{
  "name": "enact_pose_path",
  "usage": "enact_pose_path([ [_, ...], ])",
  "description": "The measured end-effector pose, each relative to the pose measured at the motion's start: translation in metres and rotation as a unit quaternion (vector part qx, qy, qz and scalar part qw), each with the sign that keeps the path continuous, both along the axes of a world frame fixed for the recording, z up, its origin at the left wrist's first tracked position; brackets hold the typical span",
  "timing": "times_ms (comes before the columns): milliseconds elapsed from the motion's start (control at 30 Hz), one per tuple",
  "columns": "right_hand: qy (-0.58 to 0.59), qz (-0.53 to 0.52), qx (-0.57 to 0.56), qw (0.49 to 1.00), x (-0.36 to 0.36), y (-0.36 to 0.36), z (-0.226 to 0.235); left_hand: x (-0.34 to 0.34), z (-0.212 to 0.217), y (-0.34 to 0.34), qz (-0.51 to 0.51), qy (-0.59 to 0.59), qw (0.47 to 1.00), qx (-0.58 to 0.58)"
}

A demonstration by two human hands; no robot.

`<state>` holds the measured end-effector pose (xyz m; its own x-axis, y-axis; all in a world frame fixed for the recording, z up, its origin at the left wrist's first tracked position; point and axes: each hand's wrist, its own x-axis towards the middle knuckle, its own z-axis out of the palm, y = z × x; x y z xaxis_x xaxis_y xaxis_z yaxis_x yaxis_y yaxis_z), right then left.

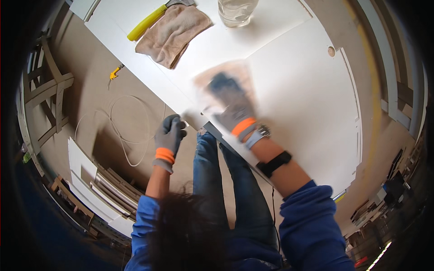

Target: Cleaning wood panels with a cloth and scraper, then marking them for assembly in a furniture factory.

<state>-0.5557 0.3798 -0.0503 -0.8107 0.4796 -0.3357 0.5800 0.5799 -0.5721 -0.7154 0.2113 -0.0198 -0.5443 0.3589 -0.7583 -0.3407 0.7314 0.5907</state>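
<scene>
My right hand [229, 95], in a grey glove with a dark palm side and an orange cuff, presses a pale beige cloth [246, 77] against a white panel [307, 90]. Motion smears both the hand and the cloth. Off the panel's near left edge, my left hand [170, 132] wears a matching glove, its fingers curled closed. A small pale bit shows by its fingertips, too little to name. Farther off on the panel lie a folded beige cloth [174, 34] and a tool with a yellow handle [147, 22], its metal head partly cut off by the picture's edge.
A clear container of liquid [236, 12] stands at the panel's far side. On the floor to the left are a yellow air gun [115, 74] and a looped pale hose [118, 128]. White boards [88, 174] and a wooden frame [54, 86] stand at far left.
</scene>
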Motion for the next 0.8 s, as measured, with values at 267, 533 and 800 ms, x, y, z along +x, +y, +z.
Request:
enact_pose_path([
  [267,0.082,-0.173,0.100,0.976,0.008,0.046,-0.012,-0.050,0.010,0.009,-0.005,0.106,0.994,0.008],
  [533,0.167,-0.072,0.006,0.983,-0.016,-0.060,0.000,-0.166,0.026,0.082,-0.076,0.239,0.959,0.133],
  [800,0.048,-0.176,0.102,0.978,-0.019,-0.037,0.019,-0.265,0.007,0.182,-0.334,0.593,0.731,0.059],
])
